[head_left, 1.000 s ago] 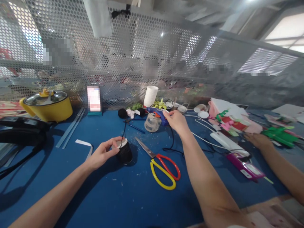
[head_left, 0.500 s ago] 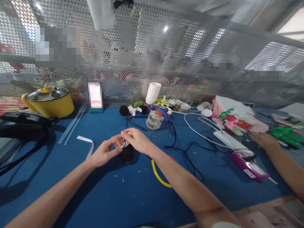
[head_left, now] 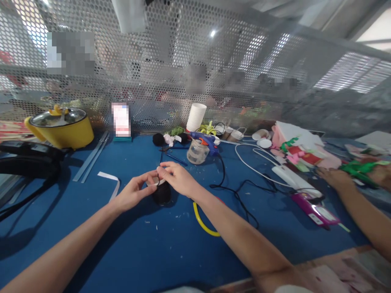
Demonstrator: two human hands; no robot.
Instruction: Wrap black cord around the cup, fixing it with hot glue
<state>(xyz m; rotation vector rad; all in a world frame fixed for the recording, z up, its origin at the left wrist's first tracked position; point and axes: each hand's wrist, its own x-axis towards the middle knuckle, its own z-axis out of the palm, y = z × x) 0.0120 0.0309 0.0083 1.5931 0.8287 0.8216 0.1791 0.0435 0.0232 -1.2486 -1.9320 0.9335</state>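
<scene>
Between my hands is a small dark cup (head_left: 162,196) with a whitish top and a thin black cord at its rim. My left hand (head_left: 134,190) is closed around its left side, thumb and fingers pinching the rim. From the right, my right hand (head_left: 179,177) has its fingertips pressed together at the top, by the black cord. Fingers partly hide the cup's top, so how the cord is fixed cannot be seen. A bent white strip (head_left: 110,177) lies left of my left hand, and a blue pen-like stick (head_left: 176,159) lies beyond the cup.
A blue glue gun (head_left: 210,142) rests on a clear jar (head_left: 197,154), its black cable trailing right. Around stand a yellow pot (head_left: 67,134), a phone (head_left: 121,120) and stacked white cups (head_left: 196,116). Another person's hand (head_left: 334,179) is near a purple power strip (head_left: 316,211).
The view has shifted slightly. My hands keep their hold on the cup, with only small finger movement at the rim. At the far right, a second hand of another person has come into view.
</scene>
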